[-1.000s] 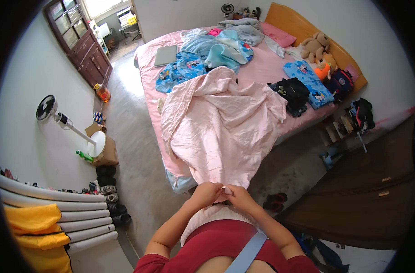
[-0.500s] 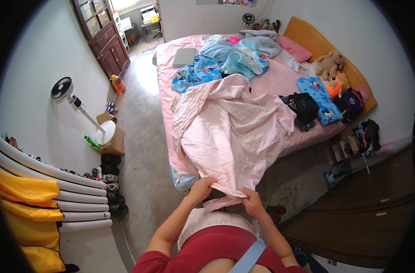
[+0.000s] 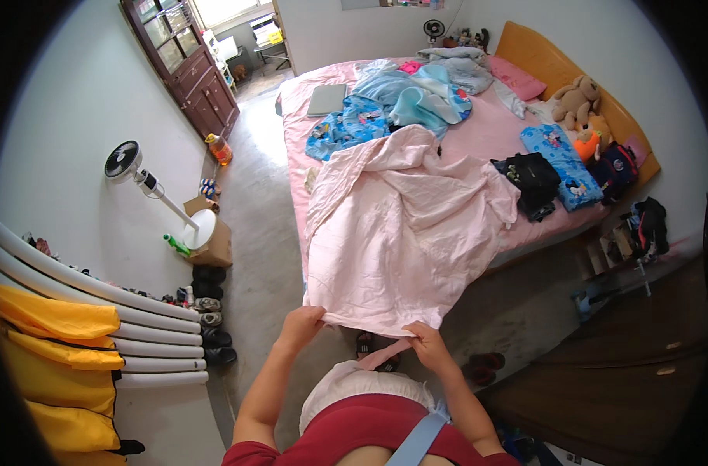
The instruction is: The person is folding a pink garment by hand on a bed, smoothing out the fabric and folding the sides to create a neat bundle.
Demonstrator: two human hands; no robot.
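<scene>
A pale pink duvet cover or sheet (image 3: 401, 225) lies rumpled over the near part of the bed and hangs off its front edge toward me. My left hand (image 3: 302, 326) pinches its near edge at the left. Further right, my right hand (image 3: 426, 344) grips the same edge, and a narrow strip of cloth hangs beside it toward my waist. Between the two hands the hem is drawn nearly straight. Both hands are closed on the fabric, over the floor in front of the bed.
On the bed (image 3: 478, 132) lie blue patterned bedding (image 3: 354, 128), a grey laptop (image 3: 327, 100), dark folded clothes (image 3: 529, 182), a blue pillow (image 3: 560, 167) and plush toys (image 3: 577, 101). A white fan (image 3: 167, 198) stands at left, near shoes (image 3: 214, 338). Dark wooden furniture (image 3: 603, 349) is at right.
My left hand has moved left along the fabric, away from my right hand. The near edge is now spread wider, and the view has shifted slightly.
</scene>
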